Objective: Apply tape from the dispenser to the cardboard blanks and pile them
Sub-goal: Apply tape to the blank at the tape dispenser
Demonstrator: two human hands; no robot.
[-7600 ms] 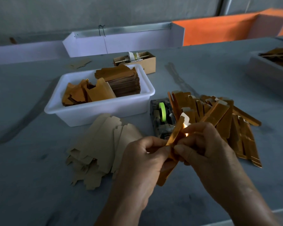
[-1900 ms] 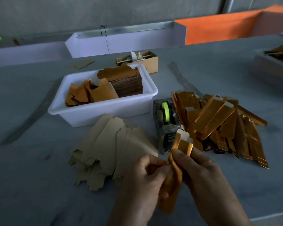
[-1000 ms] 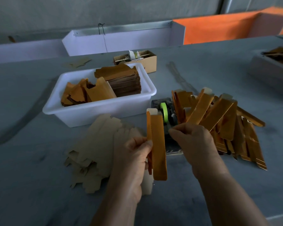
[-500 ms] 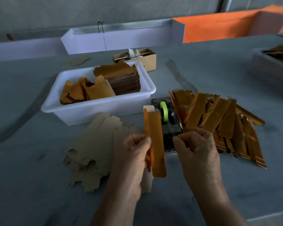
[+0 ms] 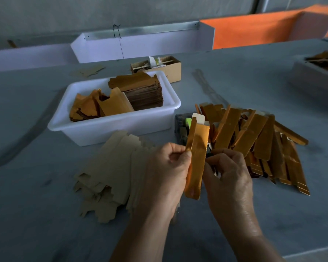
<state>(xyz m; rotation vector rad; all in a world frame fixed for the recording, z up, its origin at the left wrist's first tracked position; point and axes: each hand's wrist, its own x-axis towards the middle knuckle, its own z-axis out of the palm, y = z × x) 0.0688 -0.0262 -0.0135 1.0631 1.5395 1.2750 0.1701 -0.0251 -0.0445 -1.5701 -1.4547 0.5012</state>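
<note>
My left hand (image 5: 169, 171) pinches a folded gold cardboard blank (image 5: 197, 156) upright above the table, thumb and forefinger on its left edge. My right hand (image 5: 227, 174) is curled against the blank's right edge; whether it holds a strip of tape I cannot tell. The tape dispenser (image 5: 182, 127), dark with a green roll, stands just behind the blank and is partly hidden by it. A heap of folded gold blanks (image 5: 257, 140) lies to the right. Flat brown blanks (image 5: 114, 167) are fanned out on the left.
A white plastic tub (image 5: 110, 127) with stacked and loose blanks stands behind the flat blanks. A small open cardboard box (image 5: 170, 69) sits beyond it. A grey bin (image 5: 311, 76) is at the far right. White and orange dividers line the table's far edge.
My right hand has come from the dispenser back to the blank's right edge. The blank has tilted slightly and moved a little to the right in my left hand.
</note>
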